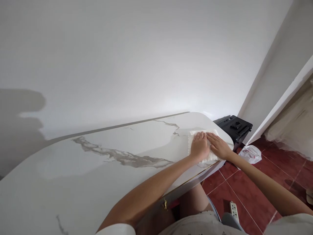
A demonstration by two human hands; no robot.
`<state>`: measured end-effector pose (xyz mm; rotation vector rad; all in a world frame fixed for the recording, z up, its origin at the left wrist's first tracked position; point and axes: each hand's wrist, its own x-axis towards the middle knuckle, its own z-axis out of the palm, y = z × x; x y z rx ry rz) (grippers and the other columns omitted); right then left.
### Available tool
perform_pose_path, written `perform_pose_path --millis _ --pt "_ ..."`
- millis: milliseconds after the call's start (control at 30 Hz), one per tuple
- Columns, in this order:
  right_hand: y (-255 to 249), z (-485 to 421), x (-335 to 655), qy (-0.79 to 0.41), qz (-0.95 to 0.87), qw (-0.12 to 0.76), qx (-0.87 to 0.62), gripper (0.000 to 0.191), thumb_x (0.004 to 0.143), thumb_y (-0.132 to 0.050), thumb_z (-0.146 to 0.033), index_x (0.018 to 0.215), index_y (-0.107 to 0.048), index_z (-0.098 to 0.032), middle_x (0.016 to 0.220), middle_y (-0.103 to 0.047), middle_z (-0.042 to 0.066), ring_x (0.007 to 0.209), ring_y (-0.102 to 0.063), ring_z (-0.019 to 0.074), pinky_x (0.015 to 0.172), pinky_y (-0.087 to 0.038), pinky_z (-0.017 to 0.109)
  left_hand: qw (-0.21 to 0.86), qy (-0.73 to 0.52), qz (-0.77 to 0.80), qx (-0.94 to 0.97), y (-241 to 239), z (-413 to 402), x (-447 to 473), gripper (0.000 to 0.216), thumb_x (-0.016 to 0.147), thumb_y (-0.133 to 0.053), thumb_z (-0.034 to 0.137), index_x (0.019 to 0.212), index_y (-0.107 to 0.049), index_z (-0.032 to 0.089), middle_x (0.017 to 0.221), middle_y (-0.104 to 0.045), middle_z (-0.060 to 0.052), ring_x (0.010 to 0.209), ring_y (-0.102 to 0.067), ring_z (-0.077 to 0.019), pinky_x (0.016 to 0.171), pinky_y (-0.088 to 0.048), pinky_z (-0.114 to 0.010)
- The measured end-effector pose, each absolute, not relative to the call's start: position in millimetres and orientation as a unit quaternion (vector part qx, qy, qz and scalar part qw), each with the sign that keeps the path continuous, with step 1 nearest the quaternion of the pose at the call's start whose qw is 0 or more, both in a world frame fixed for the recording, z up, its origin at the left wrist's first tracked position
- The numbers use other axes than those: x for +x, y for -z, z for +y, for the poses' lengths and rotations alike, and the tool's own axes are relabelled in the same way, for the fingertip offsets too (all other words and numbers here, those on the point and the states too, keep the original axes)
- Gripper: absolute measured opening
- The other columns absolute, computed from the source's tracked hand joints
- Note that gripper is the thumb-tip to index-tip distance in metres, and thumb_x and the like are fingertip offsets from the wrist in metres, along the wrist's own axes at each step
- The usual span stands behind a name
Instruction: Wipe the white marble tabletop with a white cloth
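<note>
A white cloth (194, 134) lies flat near the right end of a white marble-patterned table (97, 163). My left hand (199, 147) presses palm down on the cloth, fingers together. My right hand (218, 146) rests right beside it, also flat on the cloth, fingers pointing left. Both hands cover most of the cloth; only its top and left edges show.
The table stands against a white wall. A black case (233, 126) sits on the floor past the table's right end. A crumpled plastic bag (250, 153) and a white power strip (234, 211) lie on the red tiled floor (264, 176). A doorway opens at the right.
</note>
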<state>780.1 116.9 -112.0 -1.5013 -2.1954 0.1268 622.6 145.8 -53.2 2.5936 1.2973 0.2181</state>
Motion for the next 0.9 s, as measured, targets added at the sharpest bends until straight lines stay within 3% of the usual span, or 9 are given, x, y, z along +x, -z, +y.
perform_pose_path --millis 300,567,900 --pt "116.8 117.4 844.7 -0.076 -0.785 0.217 -0.575 0.060 0.085 -0.036 -0.020 0.145 -0.038 -0.019 0.148 -0.040 0.006 0.138 -0.032 0.0243 0.115 -0.027 0.050 0.128 -0.108 0.419 0.892 69.8 149.2 684.9 0.055 0.089 -0.035 0.020 0.140 -0.037 -0.001 0.148 -0.038 -0.018 0.139 -0.030 -0.0276 0.117 -0.021 -0.038" --pt "128.0 188.7 868.0 -0.081 -0.773 0.213 -0.592 0.059 0.085 -0.035 -0.022 0.143 -0.042 -0.023 0.146 -0.044 0.003 0.136 -0.036 0.0229 0.114 -0.029 0.047 0.147 -0.138 0.431 0.879 82.8 212.2 710.6 0.051 0.090 -0.034 0.018 0.138 -0.040 0.003 0.146 -0.040 -0.019 0.137 -0.032 -0.0266 0.114 -0.023 -0.040" --pt "141.2 299.5 863.0 -0.129 -0.781 0.241 -0.561 0.056 0.085 -0.037 -0.031 0.140 -0.046 -0.024 0.143 -0.047 0.002 0.134 -0.039 0.0240 0.113 -0.031 0.045 0.145 -0.133 0.485 0.852 90.4 300.3 701.8 0.053 0.092 -0.034 0.019 0.140 -0.037 -0.002 0.148 -0.038 -0.018 0.139 -0.029 -0.0259 0.116 -0.018 -0.037"
